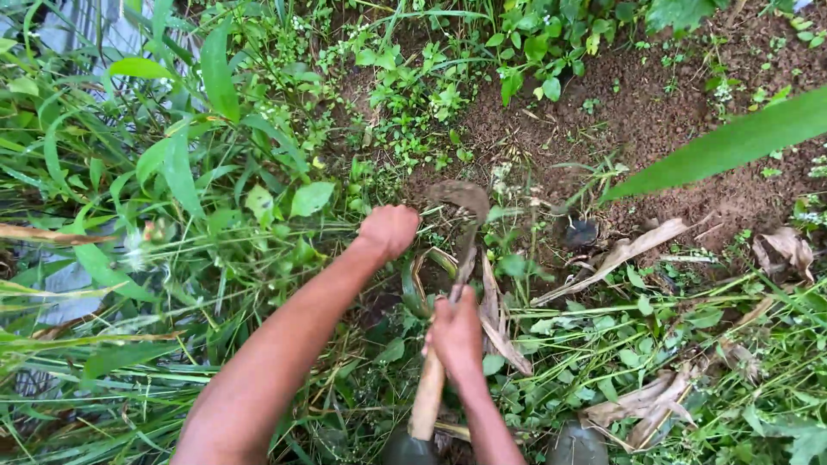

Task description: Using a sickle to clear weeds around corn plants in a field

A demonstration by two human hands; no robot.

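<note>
My right hand (456,334) is closed around the wooden handle (426,396) of a sickle. Its curved, soil-caked blade (461,196) rises ahead of the hand and hooks left, near the ground. My left hand (389,229) is a closed fist just left of the blade, gripping a bunch of green weed stems (340,226) at their base. The two hands are about a hand's width apart, with dry leaves and stalks between them.
Dense tall grass and broad-leaved weeds (172,172) fill the left side. Bare brown soil (655,120) lies at the upper right, with small seedlings. Dry husk leaves (629,250) lie on the right. A long green leaf (724,142) crosses the upper right. Dark footwear tips (577,443) show at the bottom.
</note>
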